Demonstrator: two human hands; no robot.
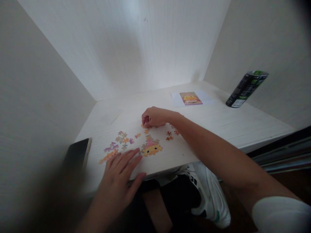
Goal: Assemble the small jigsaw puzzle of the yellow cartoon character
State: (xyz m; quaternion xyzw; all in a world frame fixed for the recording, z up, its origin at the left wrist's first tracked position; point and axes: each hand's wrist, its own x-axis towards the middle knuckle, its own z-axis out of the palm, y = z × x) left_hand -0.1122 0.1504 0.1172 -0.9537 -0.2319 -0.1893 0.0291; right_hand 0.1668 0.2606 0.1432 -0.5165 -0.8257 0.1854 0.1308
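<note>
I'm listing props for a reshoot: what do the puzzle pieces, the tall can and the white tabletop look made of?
Puzzle pieces: probably cardboard with a printed face; they look thin and flat, though their backs are hidden.
Tall can: likely metal with a dark printed finish, judging by its rimmed cylinder shape.
White tabletop: painted wood or wood-look laminate, low sheen; faint streaky grain fits either.

Right fingers (145,118) at loose puzzle pieces (146,131), left fingers (126,159) beside the part-joined yellow face (152,150)
</note>
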